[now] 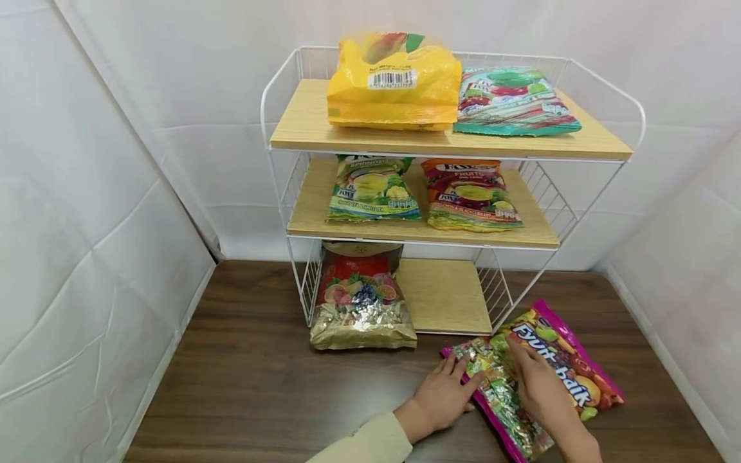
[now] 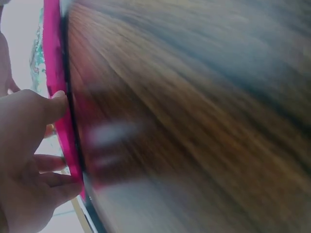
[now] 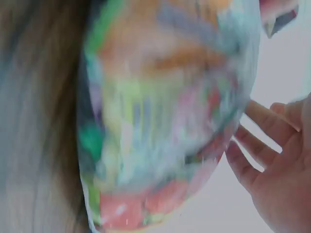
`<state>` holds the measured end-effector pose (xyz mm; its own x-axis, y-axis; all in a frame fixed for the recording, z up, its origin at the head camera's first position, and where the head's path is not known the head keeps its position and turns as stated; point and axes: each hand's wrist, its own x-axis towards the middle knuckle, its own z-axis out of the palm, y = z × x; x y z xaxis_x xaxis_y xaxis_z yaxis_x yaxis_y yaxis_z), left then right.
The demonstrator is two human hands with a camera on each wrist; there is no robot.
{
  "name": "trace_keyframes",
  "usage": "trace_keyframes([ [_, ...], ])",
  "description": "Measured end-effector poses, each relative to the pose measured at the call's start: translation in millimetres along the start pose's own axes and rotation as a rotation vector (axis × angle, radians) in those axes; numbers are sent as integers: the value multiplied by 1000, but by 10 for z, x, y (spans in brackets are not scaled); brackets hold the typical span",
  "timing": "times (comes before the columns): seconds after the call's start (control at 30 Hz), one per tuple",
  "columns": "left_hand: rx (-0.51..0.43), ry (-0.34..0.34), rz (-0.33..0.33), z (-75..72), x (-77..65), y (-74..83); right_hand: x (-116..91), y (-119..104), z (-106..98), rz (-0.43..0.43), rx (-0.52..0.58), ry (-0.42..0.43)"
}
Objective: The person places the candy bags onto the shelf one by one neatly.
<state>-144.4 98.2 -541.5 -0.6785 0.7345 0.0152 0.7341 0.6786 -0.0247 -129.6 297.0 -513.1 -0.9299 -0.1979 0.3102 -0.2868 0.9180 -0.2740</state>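
Observation:
A large candy bag [image 1: 564, 350] with magenta edges and "Fyuit baik" lettering lies slanted on the table, right of the rack's foot. My left hand [image 1: 440, 395] rests at its left end, fingers spread over the magenta edge [image 2: 52, 53] in the left wrist view. On the bag's middle lies my right hand [image 1: 541, 389], covering part of the print. In the right wrist view the right hand's fingers [image 3: 252, 145] are extended against the bag's bulging, blurred side [image 3: 160, 126].
A white wire rack with wooden shelves [image 1: 446, 296] stands at the back. Its top holds a yellow bag [image 1: 393, 96] and a teal bag [image 1: 515, 106]. Green [image 1: 373, 190] and red [image 1: 471, 196] candy bags occupy the middle; a gold-and-red bag [image 1: 363, 308] leans at the bottom left.

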Motion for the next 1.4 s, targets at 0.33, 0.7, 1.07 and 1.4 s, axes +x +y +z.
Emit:
trace_keyframes([
  [0.33, -53, 9, 3, -14, -115, -19, -31, 120, -5, 65, -88, -25],
  [0.7, -124, -47, 29, -29, -295, -112, -107, 112, 123, 169, -88, -131],
  [1.07, -154, 25, -1, -24, -390, -190, -67, -2, 122, 272, -28, -214],
  [1.4, -187, 98, -13, -25, -463, -189, -100, -68, 94, 303, -52, -205],
])
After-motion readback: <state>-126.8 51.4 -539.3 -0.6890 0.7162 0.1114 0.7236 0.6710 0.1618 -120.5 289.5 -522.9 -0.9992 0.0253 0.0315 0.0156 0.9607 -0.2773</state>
